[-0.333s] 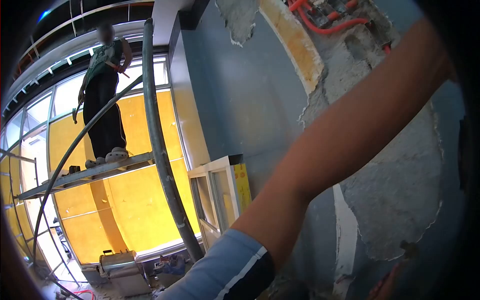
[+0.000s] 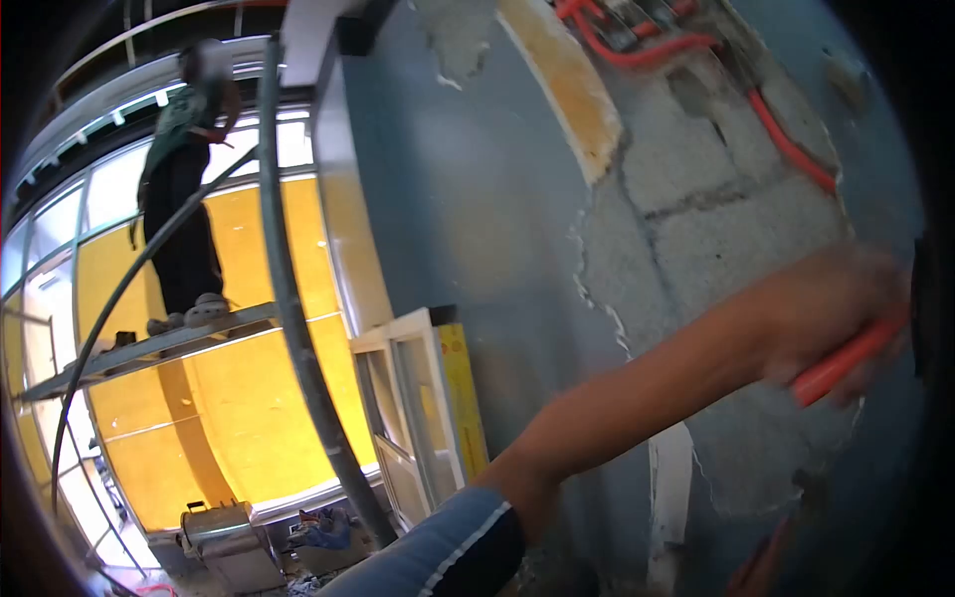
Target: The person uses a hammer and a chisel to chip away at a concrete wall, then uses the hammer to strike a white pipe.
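My left arm, in a blue sleeve with a white stripe, stretches across the view to the right. At its end my left hand [image 2: 846, 308], blurred by motion, is closed around a red rod-like thing [image 2: 844, 366]; its blunt end points down and left. Beyond the hand is a broken-open patch of blue wall with bare grey concrete [image 2: 716, 249]. Red conduit [image 2: 791, 149] runs in the upper part of this patch. Low on the right, in shadow, a hammer [image 2: 811, 490] stands head up, its reddish handle in my right hand [image 2: 754, 575], which is only dimly visible.
A person [image 2: 184, 189] stands on a scaffold plank [image 2: 149, 348] at left. A scaffold pole [image 2: 284, 269] rises before yellow panels [image 2: 249, 408]. A white framed window unit [image 2: 403, 348] leans by the wall. A metal bin [image 2: 229, 542] stands on the floor.
My left arm has swung down from the upper right, bringing the hand and the red thing into view. More of the red conduit and concrete shows. The view has shifted slightly.
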